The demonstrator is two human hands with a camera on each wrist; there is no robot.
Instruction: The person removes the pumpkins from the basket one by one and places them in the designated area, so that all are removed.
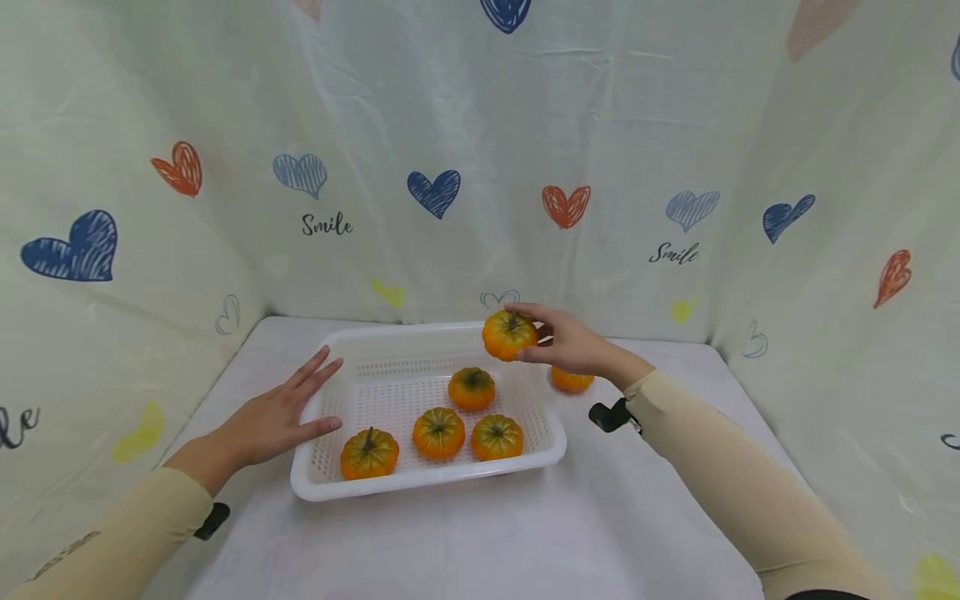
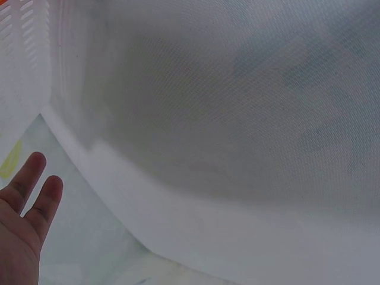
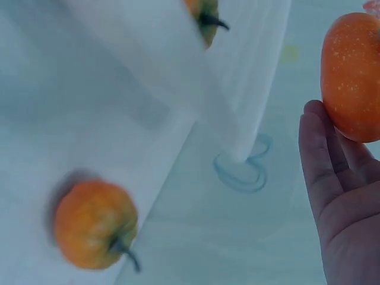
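Above the back right corner of a white plastic basket (image 1: 420, 479), my right hand (image 1: 566, 340) grips a small orange pumpkin (image 1: 509, 335) between fingers and thumb. The right wrist view shows that pumpkin (image 3: 353, 80) against the fingertips. Several more pumpkins sit in the basket: one at the front left (image 1: 369, 454), a pair near the front middle, and one pumpkin (image 1: 471, 389) farther back. My left hand (image 1: 277, 417) is at the basket's left rim, fingers spread and holding nothing; in the left wrist view only part of the hand (image 2: 24, 219) shows.
Another pumpkin (image 1: 572, 380) lies on the table just right of the basket, partly hidden by my right hand; the right wrist view shows it whole. A white cloth covers the table (image 1: 480, 550). Curtains printed with hearts (image 1: 433, 194) stand at the back and both sides.
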